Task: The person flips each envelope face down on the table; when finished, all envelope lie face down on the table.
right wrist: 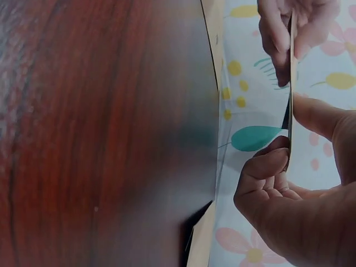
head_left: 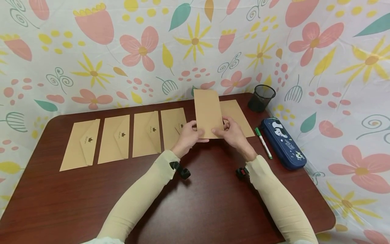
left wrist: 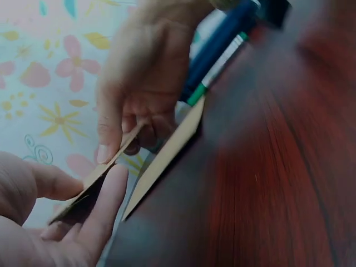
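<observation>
A plain brown paper envelope (head_left: 208, 110) is held up off the table between both hands, its blank side toward the head camera. My left hand (head_left: 189, 136) pinches its lower left edge, thumb in front and fingers behind. At the lower right edge, my right hand (head_left: 234, 133) grips it the same way, with the fingers (right wrist: 270, 161) curled behind. Edge-on, the held envelope (right wrist: 291, 72) looks thin in the right wrist view. Behind it to the right, another brown envelope (head_left: 237, 118) lies on the table; the held one partly covers it.
Several brown envelopes with crown prints, including one (head_left: 146, 134), lie in a row at left on the dark red table (head_left: 91, 200). At right are a green-capped marker (head_left: 263, 144), a blue panda pencil case (head_left: 283, 144) and a black mesh cup (head_left: 260, 99). Flowered cloth (head_left: 195, 51) hangs behind.
</observation>
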The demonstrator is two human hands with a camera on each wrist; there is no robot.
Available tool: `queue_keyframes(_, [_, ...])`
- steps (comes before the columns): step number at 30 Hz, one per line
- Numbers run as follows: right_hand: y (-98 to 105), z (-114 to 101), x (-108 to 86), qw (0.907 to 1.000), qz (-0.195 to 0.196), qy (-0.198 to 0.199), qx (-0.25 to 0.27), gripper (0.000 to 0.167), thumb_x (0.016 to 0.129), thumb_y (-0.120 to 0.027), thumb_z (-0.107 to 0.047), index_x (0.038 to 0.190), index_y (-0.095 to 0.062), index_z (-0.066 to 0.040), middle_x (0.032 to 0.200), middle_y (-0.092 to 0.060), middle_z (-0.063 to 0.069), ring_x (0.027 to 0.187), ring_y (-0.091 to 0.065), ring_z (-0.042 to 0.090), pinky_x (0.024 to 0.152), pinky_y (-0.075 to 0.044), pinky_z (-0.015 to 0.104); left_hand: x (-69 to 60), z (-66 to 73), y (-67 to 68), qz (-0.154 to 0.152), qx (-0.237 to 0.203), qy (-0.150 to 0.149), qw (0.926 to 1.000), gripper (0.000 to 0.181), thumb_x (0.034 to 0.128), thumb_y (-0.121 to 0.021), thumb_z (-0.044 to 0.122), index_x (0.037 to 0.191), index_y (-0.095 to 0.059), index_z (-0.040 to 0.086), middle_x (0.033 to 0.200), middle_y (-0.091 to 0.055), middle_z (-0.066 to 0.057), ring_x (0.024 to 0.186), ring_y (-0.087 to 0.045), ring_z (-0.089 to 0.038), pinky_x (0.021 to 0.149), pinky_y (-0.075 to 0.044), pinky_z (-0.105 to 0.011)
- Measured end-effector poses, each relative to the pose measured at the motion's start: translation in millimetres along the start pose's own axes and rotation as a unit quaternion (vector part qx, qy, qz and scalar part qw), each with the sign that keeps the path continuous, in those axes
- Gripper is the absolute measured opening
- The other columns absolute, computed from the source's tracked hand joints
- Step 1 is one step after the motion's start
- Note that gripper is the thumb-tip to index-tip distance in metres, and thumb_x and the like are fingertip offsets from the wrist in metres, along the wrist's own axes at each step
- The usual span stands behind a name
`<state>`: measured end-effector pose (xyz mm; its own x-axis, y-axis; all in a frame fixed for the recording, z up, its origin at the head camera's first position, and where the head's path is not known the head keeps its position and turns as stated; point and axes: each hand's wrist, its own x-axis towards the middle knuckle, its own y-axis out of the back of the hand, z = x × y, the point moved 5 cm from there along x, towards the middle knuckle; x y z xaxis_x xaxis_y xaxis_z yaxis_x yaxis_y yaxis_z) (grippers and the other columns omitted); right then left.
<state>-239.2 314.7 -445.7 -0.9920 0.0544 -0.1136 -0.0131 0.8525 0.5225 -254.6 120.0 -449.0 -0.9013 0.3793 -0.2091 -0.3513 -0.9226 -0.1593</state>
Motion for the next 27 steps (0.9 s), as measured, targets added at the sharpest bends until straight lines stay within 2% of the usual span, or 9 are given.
queue_keyframes(4, [1,1,-0.5,1.0,0.007,0.001,-0.005,0.085,0.098,-0.082,-0.031,0.167,-0.037,-0.006,0.107,-0.053,0.011,0.091,-0.051,0.024,0.076,-0.045,0.03,-0.3,0.9,3.1,0.037,0.105,-0.011,0.9937,0.074,0.0973,-0.067,-0.006,0.165,-0.037,0.003,0.127,-0.07,-0.029,0.089,-0.082,-0.039,0.089,-0.067,-0.052])
queue_keyframes(7, [1,3,0.6,0.9996,0.013,0.004,-0.023,0.082,0.098,-0.082,-0.029,0.165,-0.041,-0.004,0.105,-0.055,0.012,0.09,-0.052,0.025,0.076,-0.045,0.032,-0.3,2.3,4.4,0.059,0.192,-0.005,0.9796,0.08,0.0934,-0.073,-0.002,0.166,-0.039,0.004,0.117,-0.072,-0.022,0.081,-0.082,-0.034,0.082,-0.069,-0.045])
queue_keyframes(10, [0,4,2.6,0.9972,0.013,0.005,-0.073,0.078,0.099,-0.079,-0.031,0.163,-0.045,0.0,0.106,-0.056,0.014,0.09,-0.053,0.027,0.079,-0.046,0.036,-0.1,2.9,5.1,0.071,0.262,0.012,0.9624,0.082,0.0898,-0.076,0.001,0.165,-0.042,0.005,0.102,-0.076,-0.014,0.074,-0.082,-0.029,0.076,-0.067,-0.036])
queue_keyframes(14, [-4,4,4.6,0.9911,-0.001,-0.013,-0.132,0.075,0.101,-0.073,-0.034,0.16,-0.048,0.003,0.124,-0.065,0.02,0.105,-0.059,0.032,0.093,-0.051,0.042,6.3,-1.5,7.1,0.074,0.309,0.033,0.9476,0.084,0.0866,-0.076,0.006,0.164,-0.043,0.002,0.084,-0.08,-0.012,0.067,-0.082,-0.025,0.077,-0.063,-0.028])
queue_keyframes(18, [-7,3,6.7,0.986,-0.011,-0.031,-0.163,0.072,0.101,-0.07,-0.033,0.159,-0.049,0.005,0.149,-0.064,0.027,0.132,-0.063,0.039,0.114,-0.053,0.05,29.0,-20.2,13.0,0.081,0.342,0.03,0.9359,0.079,0.0842,-0.073,0.009,0.158,-0.05,-0.004,0.089,-0.082,-0.018,0.055,-0.077,-0.016,0.072,-0.063,-0.025])
queue_keyframes(20, [-8,3,9.7,0.983,-0.01,-0.037,-0.179,0.071,0.1,-0.069,-0.032,0.157,-0.051,0.006,0.155,-0.06,0.028,0.142,-0.059,0.042,0.119,-0.05,0.053,39.2,-28.4,14.8,0.084,0.356,0.031,0.9302,0.065,0.0824,-0.072,0.009,0.145,-0.061,-0.005,0.09,-0.081,-0.018,0.051,-0.075,-0.013,0.066,-0.062,-0.024])
queue_keyframes(23, [-11,15,23.0,0.9768,-0.004,-0.041,-0.21,0.068,0.097,-0.071,-0.034,0.15,-0.058,0.007,0.152,-0.062,0.03,0.139,-0.061,0.046,0.116,-0.052,0.055,49.8,-36.0,15.1,0.087,0.374,0.035,0.9226,0.029,0.0802,-0.07,0.008,0.108,-0.074,0.001,0.077,-0.081,-0.012,0.049,-0.074,-0.012,0.057,-0.058,-0.024])
queue_keyframes(25, [-14,30,37.4,0.9731,0.006,-0.038,-0.227,0.062,0.094,-0.074,-0.036,0.139,-0.066,0.006,0.142,-0.068,0.029,0.128,-0.066,0.046,0.108,-0.056,0.054,52.9,-37.7,13.3,0.084,0.39,0.039,0.916,0.005,0.0778,-0.068,0.007,0.082,-0.07,0.008,0.062,-0.077,-0.006,0.048,-0.073,-0.012,0.05,-0.053,-0.024])
queue_keyframes(27, [-17,47,51.4,0.9692,0.016,-0.033,-0.243,0.054,0.092,-0.077,-0.038,0.125,-0.071,0.005,0.129,-0.072,0.027,0.115,-0.068,0.043,0.099,-0.057,0.052,56.0,-39.1,12.5,0.083,0.407,0.037,0.9088,0.01,0.0766,-0.067,0.007,0.069,-0.065,0.013,0.052,-0.071,-0.001,0.047,-0.072,-0.012,0.046,-0.049,-0.024])
